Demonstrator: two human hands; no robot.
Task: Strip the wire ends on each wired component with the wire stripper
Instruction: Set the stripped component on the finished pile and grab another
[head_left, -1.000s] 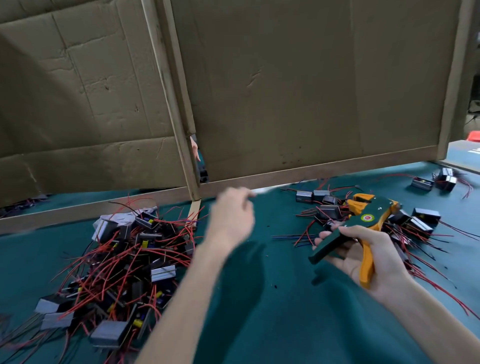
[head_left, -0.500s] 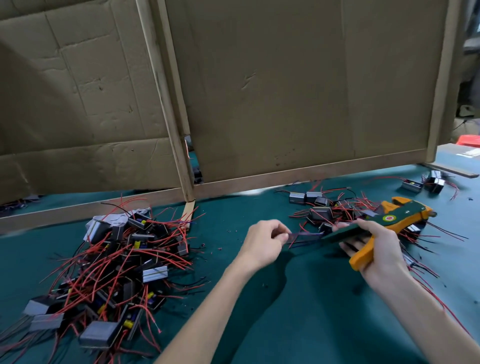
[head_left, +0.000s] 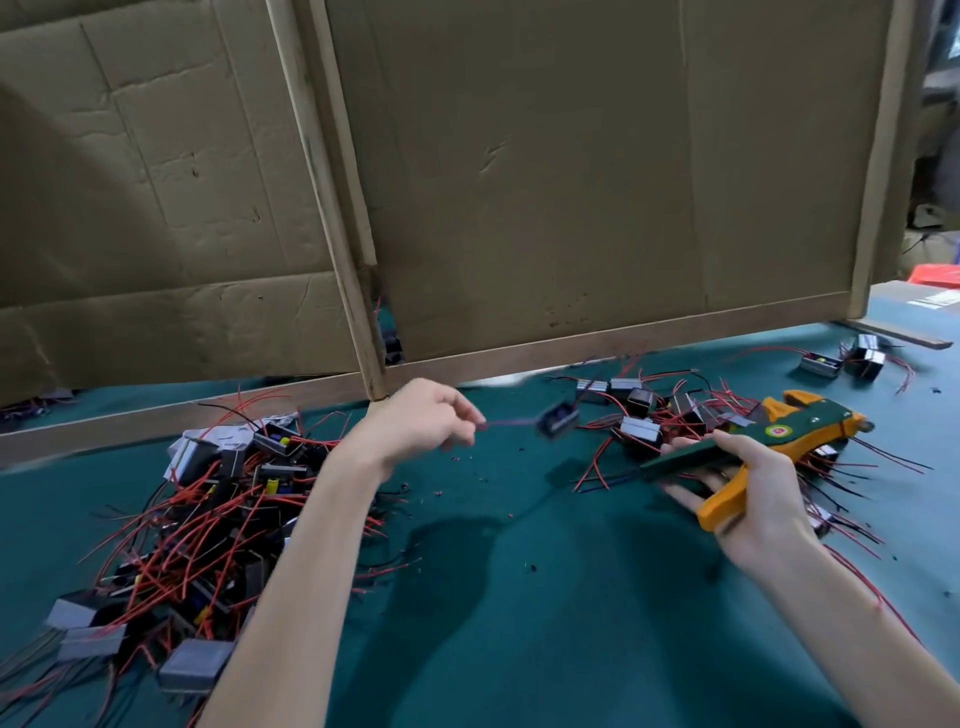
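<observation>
Left edge of the tabletop (head_left: 519, 597): the big tangle of wired components (head_left: 208, 519), red leads everywhere. My left hand (head_left: 415, 426) hangs just right of it, above the cloth, fingertips pinched together on the thin leads of 1 small component (head_left: 557, 420). It swings out to the right, blurred, clear of the surface.

My read: those lead ends belong in the wire stripper (head_left: 769, 441). Hold the leads taut, feed only the tips, squeeze once, pull straight.

The stripper sits in my right hand (head_left: 753, 493) near the right edge, thumb clamped over the green handle, fingers under the orange one, handles spread apart. Behind it lies a smaller scatter (head_left: 675, 410) of components.

The surface is green cloth flecked with insulation crumbs (head_left: 467, 460). Along the far edge stand cardboard panels (head_left: 571, 182) in a wooden frame (head_left: 332, 208).
</observation>
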